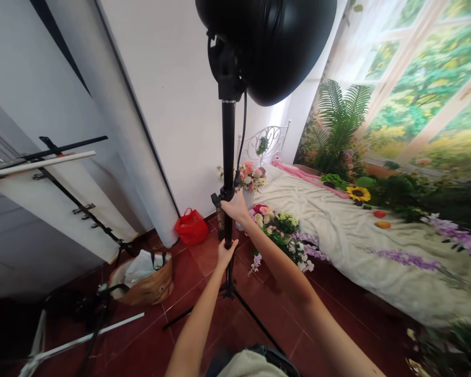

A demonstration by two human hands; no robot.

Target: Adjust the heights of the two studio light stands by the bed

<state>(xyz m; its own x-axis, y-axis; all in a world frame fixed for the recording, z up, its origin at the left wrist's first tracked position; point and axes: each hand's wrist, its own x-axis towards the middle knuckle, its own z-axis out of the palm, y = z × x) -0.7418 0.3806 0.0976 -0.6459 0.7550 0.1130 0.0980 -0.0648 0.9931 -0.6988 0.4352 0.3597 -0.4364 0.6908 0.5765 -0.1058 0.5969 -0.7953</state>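
Observation:
A black light stand (228, 139) rises upright in front of me, its legs spread on the floor. On its top sits a large black lamp head (294, 47), cut off by the upper edge of the view. My right hand (236, 207) is closed round the column at the collar and its black knob (216, 199). Lower down, my left hand (225, 255) grips the same column. A dark cable (244, 131) hangs from the lamp along the pole. Parts of the fingers of both hands are hidden behind the column.
A bed (322, 209) with a cream blanket and artificial flowers stands at the right. Flower bunches (275, 225) lie beside it. A red bag (192, 228) and a woven basket (157, 285) are on the tiled floor. White panels (58, 209) lean at the left.

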